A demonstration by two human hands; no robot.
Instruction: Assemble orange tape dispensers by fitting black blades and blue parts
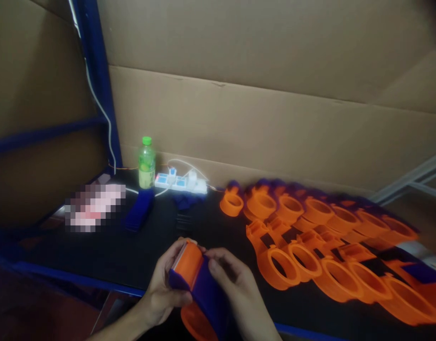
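Near the table's front edge, my left hand (163, 289) is wrapped round the upper part of an orange plastic tape dispenser (190, 261), with the thumb across its lower side. A dark blue strip (211, 296) lies over the dispenser, whose round orange end hangs below. My right hand (235, 282) is closed at the strip's right edge, thumb and fingers pinching it against the dispenser. The fingertips behind are partly hidden. Just beyond my hands lie some small dark pieces (184, 221) on the black table.
Several orange tape dispensers (340, 279) stand in rows on the right. A green-capped bottle (147, 166), a white power strip (180, 182) with cables and a blue strip stack (140, 210) are at the back left. A blurred-out item (95, 208) lies left. Cardboard (239, 123) walls the back.
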